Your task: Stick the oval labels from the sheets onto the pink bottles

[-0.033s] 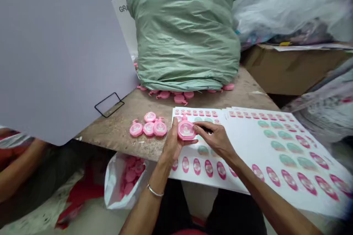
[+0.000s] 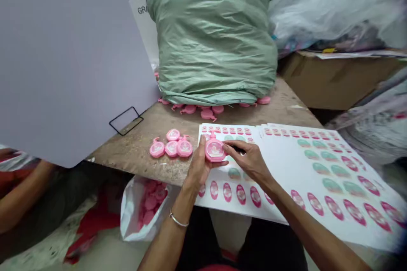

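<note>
Head view, looking down on a worn, gritty wooden tabletop (image 2: 136,152). The left hand (image 2: 199,165), a silver bangle (image 2: 178,219) at its wrist, curls closed around a glossy pink plastic piece (image 2: 215,150), flat and rounded like a small bottle, with a printed label on its face. That piece sits over white label sheets (image 2: 333,165), smooth paper printed with rows of pink and green ovals. The right hand (image 2: 251,163) comes in close beside it, its fingers pinched on a small dark object (image 2: 238,149), too hidden to name.

Just left of the sheets, 4 matching pink pieces (image 2: 171,146) lie clustered on the table. Below the table edge, an open white plastic bag (image 2: 130,216) holds many more. A bulging green woven sack (image 2: 213,38) sits on the table, with further pink pieces (image 2: 206,112) scattered along its base. A grey board (image 2: 63,63) leans in at left, near a co-worker's forearm (image 2: 22,190).
</note>
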Tool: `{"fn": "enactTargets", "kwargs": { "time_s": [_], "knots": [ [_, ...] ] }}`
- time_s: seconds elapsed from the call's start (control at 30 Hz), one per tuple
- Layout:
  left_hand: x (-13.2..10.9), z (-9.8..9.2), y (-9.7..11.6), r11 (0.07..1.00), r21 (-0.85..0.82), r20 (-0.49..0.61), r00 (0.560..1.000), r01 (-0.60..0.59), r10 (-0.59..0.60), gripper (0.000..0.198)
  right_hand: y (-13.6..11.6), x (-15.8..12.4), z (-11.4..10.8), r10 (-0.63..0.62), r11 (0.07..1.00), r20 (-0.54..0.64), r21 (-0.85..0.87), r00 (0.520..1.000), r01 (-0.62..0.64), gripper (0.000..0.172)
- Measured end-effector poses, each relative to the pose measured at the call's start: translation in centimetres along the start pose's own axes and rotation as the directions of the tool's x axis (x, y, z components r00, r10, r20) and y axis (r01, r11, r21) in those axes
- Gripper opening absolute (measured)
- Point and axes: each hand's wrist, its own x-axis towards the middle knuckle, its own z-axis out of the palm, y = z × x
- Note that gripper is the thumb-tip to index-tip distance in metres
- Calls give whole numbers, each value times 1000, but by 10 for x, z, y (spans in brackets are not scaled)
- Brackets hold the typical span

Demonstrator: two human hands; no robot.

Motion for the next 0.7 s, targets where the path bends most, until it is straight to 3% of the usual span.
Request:
{"fn": "enactTargets", "kwargs": {
  "time_s": [0.2,0.27,0.37,0.43,0.57,0.7],
  "knots": [
    [-1,-1,-4,978,162,4,991,-130,131,40,0,1,1,-5,998,3,-60,1000,5,28],
    [0,-2,-8,951,241,-44,977,-193,209,41,-1,1,-2,-20,976,8,-216,1000,22,30],
    [1,-3,-14,909,346,-115,952,-231,285,37,-3,-1,0,-48,888,-105,-460,993,-6,39],
    [2,-2,-19,861,436,-150,922,-261,356,33,-3,-1,9,-49,918,-169,-397,984,-22,53],
    [-1,-1,-26,789,549,-234,855,-277,463,28,5,3,32,52,994,-98,-87,994,-61,68],
    [-4,-24,-10,758,610,-313,809,-230,497,32,28,22,33,129,978,-112,-152,985,-146,68]
  ]
}}
